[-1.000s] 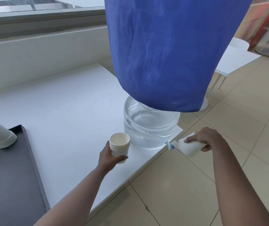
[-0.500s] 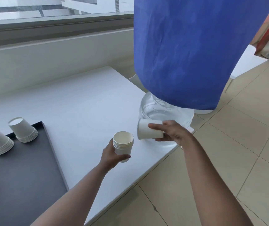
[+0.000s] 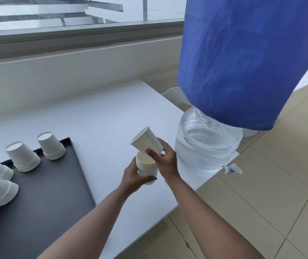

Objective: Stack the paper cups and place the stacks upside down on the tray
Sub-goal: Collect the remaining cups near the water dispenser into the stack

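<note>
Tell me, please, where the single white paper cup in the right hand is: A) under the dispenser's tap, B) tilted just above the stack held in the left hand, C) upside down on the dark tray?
B: the right hand holds the single white paper cup tilted just above the upright stack gripped by the left hand.

Both bare forearms reach forward, close together. The left hand (image 3: pixel 133 176) has its fingers curled in a grip, thumb in front. The right hand (image 3: pixel 165 161), just above and beside it, pinches with thumb and fingers.

Tray (image 3: pixel 37 212) sits on the left of the table (image 3: pixel 102 118) with four cup stacks (image 3: pixel 51 146) on it, water dispenser (image 3: pixel 207 143) on the table's right edge.
</note>
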`<state>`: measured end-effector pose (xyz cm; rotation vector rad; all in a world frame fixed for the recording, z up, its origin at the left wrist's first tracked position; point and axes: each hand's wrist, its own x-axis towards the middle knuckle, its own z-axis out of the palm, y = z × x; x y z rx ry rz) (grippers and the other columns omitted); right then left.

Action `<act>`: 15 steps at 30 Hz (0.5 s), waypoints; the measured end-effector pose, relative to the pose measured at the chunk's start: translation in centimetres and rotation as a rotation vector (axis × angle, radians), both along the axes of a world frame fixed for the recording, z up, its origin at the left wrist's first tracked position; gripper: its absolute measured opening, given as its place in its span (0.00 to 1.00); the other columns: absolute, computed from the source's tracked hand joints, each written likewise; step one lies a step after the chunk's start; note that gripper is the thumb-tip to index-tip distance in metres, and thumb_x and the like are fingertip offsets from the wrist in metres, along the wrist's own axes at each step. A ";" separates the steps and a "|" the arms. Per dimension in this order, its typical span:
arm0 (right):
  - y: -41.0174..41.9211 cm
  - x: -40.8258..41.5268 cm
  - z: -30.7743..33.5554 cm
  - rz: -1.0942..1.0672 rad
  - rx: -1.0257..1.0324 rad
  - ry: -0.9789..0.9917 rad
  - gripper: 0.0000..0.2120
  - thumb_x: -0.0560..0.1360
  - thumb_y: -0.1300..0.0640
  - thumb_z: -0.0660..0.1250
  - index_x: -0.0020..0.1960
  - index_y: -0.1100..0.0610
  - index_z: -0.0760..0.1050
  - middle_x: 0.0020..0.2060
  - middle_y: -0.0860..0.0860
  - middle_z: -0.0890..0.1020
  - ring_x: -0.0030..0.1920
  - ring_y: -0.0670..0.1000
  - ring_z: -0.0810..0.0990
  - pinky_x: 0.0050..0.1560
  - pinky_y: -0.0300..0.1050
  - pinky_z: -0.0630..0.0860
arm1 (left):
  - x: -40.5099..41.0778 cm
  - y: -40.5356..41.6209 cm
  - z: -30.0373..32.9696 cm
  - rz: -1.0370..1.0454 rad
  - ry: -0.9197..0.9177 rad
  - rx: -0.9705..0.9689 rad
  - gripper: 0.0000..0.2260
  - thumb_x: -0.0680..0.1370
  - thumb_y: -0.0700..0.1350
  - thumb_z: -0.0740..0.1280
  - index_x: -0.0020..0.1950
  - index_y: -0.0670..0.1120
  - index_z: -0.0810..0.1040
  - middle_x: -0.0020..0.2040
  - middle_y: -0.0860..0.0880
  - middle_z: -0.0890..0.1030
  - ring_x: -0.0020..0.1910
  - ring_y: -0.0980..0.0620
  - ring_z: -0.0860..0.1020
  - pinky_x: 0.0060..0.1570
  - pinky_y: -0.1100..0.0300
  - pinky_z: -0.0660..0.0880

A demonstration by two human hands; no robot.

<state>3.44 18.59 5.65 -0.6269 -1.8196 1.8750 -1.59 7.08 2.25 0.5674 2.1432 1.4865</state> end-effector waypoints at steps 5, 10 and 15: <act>-1.5 -0.3 -0.8 0.103 0.013 0.002 0.27 0.61 0.48 0.75 0.59 0.53 0.76 0.53 0.52 0.83 0.52 0.52 0.81 0.53 0.46 0.79 | -0.9 -1.1 0.2 0.011 0.029 0.029 0.29 0.63 0.41 0.77 0.60 0.53 0.71 0.51 0.54 0.80 0.50 0.54 0.78 0.33 0.70 0.75; -2.5 -0.7 -0.6 0.161 0.210 -0.048 0.25 0.63 0.50 0.75 0.57 0.47 0.71 0.55 0.42 0.74 0.57 0.40 0.73 0.58 0.39 0.73 | -2.0 -3.1 -0.4 0.018 0.055 0.024 0.30 0.62 0.40 0.76 0.60 0.55 0.70 0.48 0.58 0.79 0.46 0.59 0.77 0.30 0.71 0.74; -3.2 -1.5 0.2 0.230 0.357 -0.061 0.38 0.65 0.55 0.77 0.68 0.49 0.61 0.66 0.46 0.70 0.64 0.48 0.71 0.59 0.40 0.70 | -3.2 -4.7 -1.0 0.020 0.086 -0.035 0.29 0.63 0.39 0.77 0.59 0.55 0.71 0.48 0.58 0.78 0.47 0.58 0.77 0.32 0.71 0.73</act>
